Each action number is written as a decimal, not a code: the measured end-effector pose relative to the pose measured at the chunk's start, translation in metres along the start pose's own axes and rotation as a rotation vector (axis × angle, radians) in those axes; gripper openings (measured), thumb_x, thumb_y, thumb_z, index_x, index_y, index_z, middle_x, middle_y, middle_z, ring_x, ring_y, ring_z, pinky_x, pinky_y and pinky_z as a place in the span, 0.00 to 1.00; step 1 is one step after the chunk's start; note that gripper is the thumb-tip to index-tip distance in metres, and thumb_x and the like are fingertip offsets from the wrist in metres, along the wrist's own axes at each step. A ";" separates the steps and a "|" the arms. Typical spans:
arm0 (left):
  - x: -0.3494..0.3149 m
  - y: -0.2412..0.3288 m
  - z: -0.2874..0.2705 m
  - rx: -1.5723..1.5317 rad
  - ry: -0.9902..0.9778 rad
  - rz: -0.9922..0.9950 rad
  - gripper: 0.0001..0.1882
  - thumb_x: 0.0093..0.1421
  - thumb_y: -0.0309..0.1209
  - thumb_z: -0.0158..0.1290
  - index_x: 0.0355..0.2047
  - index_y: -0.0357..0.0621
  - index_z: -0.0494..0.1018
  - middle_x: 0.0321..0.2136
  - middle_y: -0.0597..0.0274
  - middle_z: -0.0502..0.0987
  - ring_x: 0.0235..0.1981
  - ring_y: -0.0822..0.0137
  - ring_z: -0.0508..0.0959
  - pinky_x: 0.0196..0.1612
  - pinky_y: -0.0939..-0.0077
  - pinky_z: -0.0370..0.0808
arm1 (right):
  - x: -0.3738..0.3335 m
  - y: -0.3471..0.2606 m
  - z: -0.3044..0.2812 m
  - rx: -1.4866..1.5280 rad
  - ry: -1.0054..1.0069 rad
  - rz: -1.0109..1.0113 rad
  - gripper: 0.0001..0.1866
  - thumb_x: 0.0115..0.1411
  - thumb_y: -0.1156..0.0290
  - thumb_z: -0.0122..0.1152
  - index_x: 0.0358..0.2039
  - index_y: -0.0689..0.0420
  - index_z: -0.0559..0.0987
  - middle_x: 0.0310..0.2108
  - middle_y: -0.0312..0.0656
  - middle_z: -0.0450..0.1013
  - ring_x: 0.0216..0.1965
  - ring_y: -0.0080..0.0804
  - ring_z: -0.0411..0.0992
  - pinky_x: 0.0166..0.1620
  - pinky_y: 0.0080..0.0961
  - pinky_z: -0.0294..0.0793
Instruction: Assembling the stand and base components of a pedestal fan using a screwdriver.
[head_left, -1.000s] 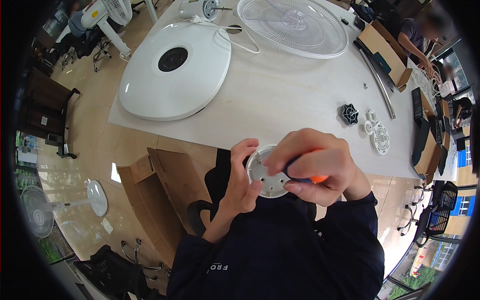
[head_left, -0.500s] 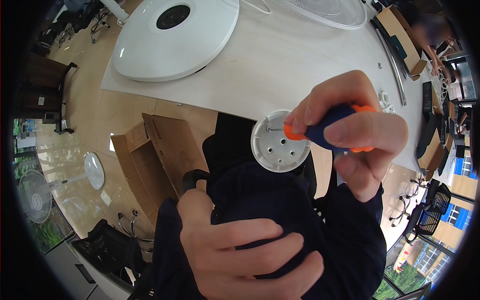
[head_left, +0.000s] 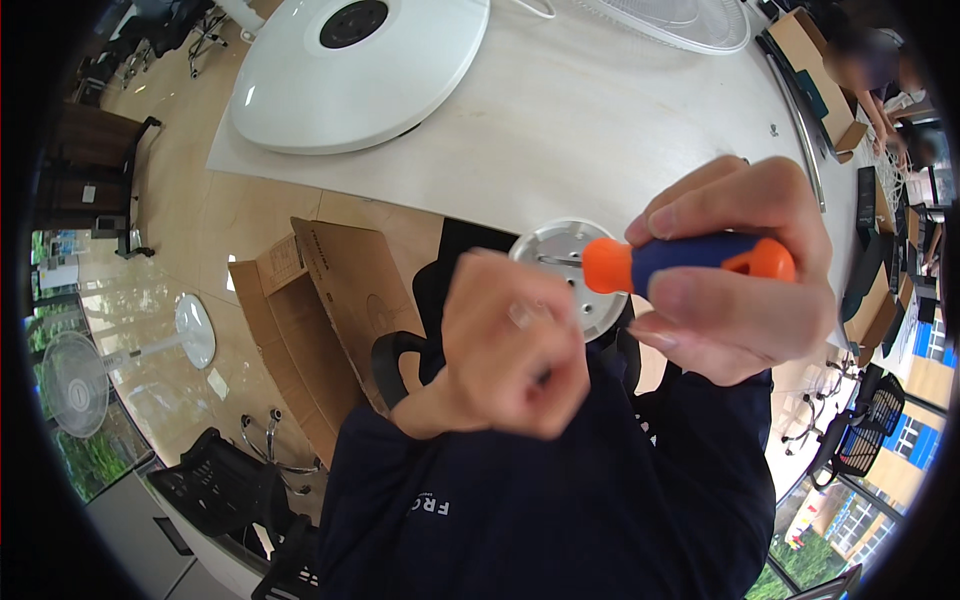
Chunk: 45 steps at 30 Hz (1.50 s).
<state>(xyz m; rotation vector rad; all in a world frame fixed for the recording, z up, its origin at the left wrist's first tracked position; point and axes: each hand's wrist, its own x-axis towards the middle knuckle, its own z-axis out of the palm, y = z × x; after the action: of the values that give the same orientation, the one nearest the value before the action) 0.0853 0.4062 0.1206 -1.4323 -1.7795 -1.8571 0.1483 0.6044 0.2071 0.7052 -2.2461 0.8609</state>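
A screwdriver [head_left: 690, 266] with a blue and orange handle is in my right hand [head_left: 765, 265], whose fingers are wrapped round the handle. Its thin metal shaft points left across a white round plastic part [head_left: 600, 318] with a raised rim and several holes. Whether the tip sits in a hole is unclear. My left hand [head_left: 515, 345] is curled up in front of the part's lower left side and hides some of it. Blur smears this hand, and I cannot make out the small dark spot between its fingers.
A large white round base [head_left: 290, 100] and a white fan grille [head_left: 680, 20] lie on the white table [head_left: 560, 120]. A metal pole [head_left: 797, 130] rests at the right. An open cardboard box [head_left: 330, 290] stands on the floor at left, near an office chair [head_left: 225, 490]. Someone works at far right.
My left hand has risen from low in front of my body to the white part, its fingers now curled. My right hand has shifted slightly right, with the screwdriver handle now lying more level.
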 end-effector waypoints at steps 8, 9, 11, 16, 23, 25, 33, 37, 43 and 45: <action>-0.036 -0.044 0.022 -0.150 0.053 -0.368 0.12 0.58 0.24 0.62 0.42 0.38 0.75 0.52 0.46 0.76 0.47 0.52 0.79 0.51 0.62 0.76 | 0.006 0.000 0.011 0.005 0.104 0.072 0.17 0.62 0.56 0.75 0.41 0.55 0.82 0.38 0.54 0.77 0.32 0.41 0.79 0.33 0.35 0.82; -0.037 -0.045 0.022 -0.157 0.026 -0.378 0.12 0.58 0.23 0.61 0.42 0.38 0.75 0.53 0.46 0.76 0.48 0.52 0.80 0.52 0.62 0.76 | 0.007 0.001 0.014 0.138 0.110 0.062 0.16 0.64 0.56 0.73 0.41 0.54 0.82 0.38 0.54 0.78 0.34 0.42 0.80 0.34 0.36 0.83; -0.037 -0.047 0.023 -0.137 0.012 -0.362 0.11 0.58 0.21 0.60 0.42 0.38 0.74 0.53 0.46 0.76 0.48 0.52 0.80 0.53 0.63 0.76 | 0.007 -0.004 0.018 0.377 0.071 0.115 0.16 0.66 0.55 0.71 0.42 0.54 0.82 0.39 0.55 0.78 0.37 0.43 0.81 0.37 0.36 0.85; -0.035 -0.049 0.028 -0.212 -0.001 -0.356 0.10 0.59 0.19 0.58 0.41 0.38 0.73 0.52 0.45 0.76 0.50 0.52 0.80 0.54 0.63 0.76 | 0.009 0.000 0.015 0.197 0.047 -0.012 0.21 0.62 0.53 0.75 0.43 0.55 0.80 0.42 0.54 0.76 0.35 0.40 0.79 0.37 0.31 0.84; -0.036 -0.051 0.034 -0.357 0.010 -0.385 0.09 0.60 0.15 0.54 0.39 0.38 0.70 0.52 0.44 0.76 0.52 0.52 0.81 0.56 0.63 0.75 | 0.006 0.019 0.019 0.718 -0.040 -0.053 0.19 0.61 0.66 0.77 0.44 0.63 0.77 0.34 0.50 0.77 0.29 0.37 0.77 0.31 0.28 0.79; -0.039 -0.047 0.033 -0.391 -0.016 -0.531 0.09 0.60 0.15 0.54 0.39 0.37 0.69 0.52 0.44 0.76 0.50 0.52 0.81 0.55 0.64 0.75 | 0.006 0.020 0.019 0.681 -0.039 -0.059 0.21 0.58 0.71 0.80 0.44 0.65 0.77 0.31 0.50 0.78 0.28 0.36 0.78 0.29 0.28 0.78; -0.036 -0.046 0.045 -0.372 -0.006 -0.424 0.09 0.61 0.16 0.54 0.40 0.38 0.70 0.52 0.45 0.76 0.50 0.53 0.80 0.54 0.66 0.75 | 0.018 0.036 0.012 0.835 -0.159 -0.072 0.22 0.54 0.76 0.81 0.43 0.64 0.76 0.38 0.52 0.74 0.29 0.35 0.77 0.34 0.30 0.82; -0.033 -0.040 0.039 -0.357 -0.063 -0.508 0.09 0.61 0.16 0.54 0.40 0.38 0.70 0.52 0.45 0.76 0.49 0.54 0.80 0.54 0.66 0.76 | 0.009 0.024 0.011 0.809 -0.018 0.008 0.30 0.51 0.82 0.82 0.47 0.61 0.70 0.39 0.49 0.72 0.30 0.33 0.76 0.36 0.32 0.86; -0.032 -0.040 0.038 -0.342 -0.062 -0.487 0.08 0.62 0.17 0.54 0.40 0.38 0.70 0.52 0.45 0.76 0.50 0.55 0.80 0.55 0.66 0.75 | -0.004 0.016 0.016 0.958 0.035 0.108 0.18 0.60 0.69 0.77 0.45 0.61 0.77 0.44 0.51 0.67 0.35 0.35 0.76 0.37 0.31 0.81; -0.034 -0.045 0.037 -0.321 -0.075 -0.447 0.08 0.62 0.17 0.54 0.41 0.38 0.70 0.52 0.45 0.76 0.51 0.55 0.79 0.56 0.65 0.74 | -0.004 0.017 0.017 0.944 0.023 0.095 0.16 0.63 0.64 0.74 0.43 0.62 0.81 0.46 0.53 0.67 0.36 0.36 0.75 0.38 0.30 0.80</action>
<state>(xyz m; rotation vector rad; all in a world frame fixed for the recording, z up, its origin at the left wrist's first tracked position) 0.0890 0.4336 0.0593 -1.2878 -2.0419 -2.4345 0.1336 0.6045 0.1878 0.9682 -1.7741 1.9943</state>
